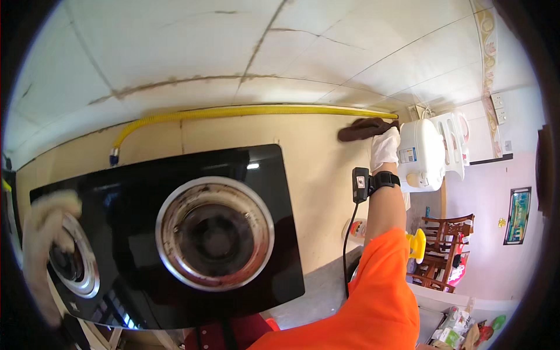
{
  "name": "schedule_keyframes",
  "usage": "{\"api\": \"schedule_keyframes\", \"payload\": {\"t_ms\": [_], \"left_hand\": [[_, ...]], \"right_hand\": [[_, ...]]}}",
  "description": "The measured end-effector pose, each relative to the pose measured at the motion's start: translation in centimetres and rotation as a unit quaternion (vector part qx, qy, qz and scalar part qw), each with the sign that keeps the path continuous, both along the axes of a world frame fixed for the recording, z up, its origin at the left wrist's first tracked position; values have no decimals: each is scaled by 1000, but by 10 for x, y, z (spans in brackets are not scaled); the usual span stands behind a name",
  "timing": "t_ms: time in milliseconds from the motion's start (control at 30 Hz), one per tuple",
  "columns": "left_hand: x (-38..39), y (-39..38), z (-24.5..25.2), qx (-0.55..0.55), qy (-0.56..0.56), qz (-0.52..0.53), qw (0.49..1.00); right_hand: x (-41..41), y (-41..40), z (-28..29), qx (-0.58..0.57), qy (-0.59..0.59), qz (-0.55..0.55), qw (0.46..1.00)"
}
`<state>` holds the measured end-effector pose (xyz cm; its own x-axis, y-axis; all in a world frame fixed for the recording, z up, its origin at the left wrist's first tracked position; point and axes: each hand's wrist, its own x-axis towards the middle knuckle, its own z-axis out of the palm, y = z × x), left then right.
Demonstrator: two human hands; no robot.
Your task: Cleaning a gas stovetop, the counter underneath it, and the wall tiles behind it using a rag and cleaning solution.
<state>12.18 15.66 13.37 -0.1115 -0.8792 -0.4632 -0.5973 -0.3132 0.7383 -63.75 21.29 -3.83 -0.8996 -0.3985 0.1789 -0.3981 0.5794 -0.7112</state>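
My right hand (386, 146), in a white glove, grips a dark brown cloth (365, 130). The cloth lies on the beige tiled counter (323, 175), just below a yellow corrugated gas hose (253, 111) along the wall. A black two-burner gas cooktop (131, 227) is before me. Its near burner (214, 280) has a stained metal drip ring. My left hand (48, 236), also gloved and blurred, is at the left burner (87, 280) and partly covers it. Whether its fingers hold anything is unclear.
Right beside my right hand stands a white rice cooker (422, 153). A labelled bottle (358, 228) is partly hidden behind my forearm, with a yellow plastic object (418, 246) on the other side. Wooden chairs (446, 245) stand farther off. A black cable (345, 258) hangs from my wrist device.
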Motion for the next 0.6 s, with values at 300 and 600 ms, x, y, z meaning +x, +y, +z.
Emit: {"api": "schedule_keyframes", "payload": {"t_ms": [300, 600], "left_hand": [[-167, -120, -96, 27, -264, -187, 946], [-128, -135, -123, -198, -218, -378, 878]], "right_hand": [[-38, -81, -45, 164, 60, 24, 984], [109, -91, -39, 500, 266, 313, 762]]}}
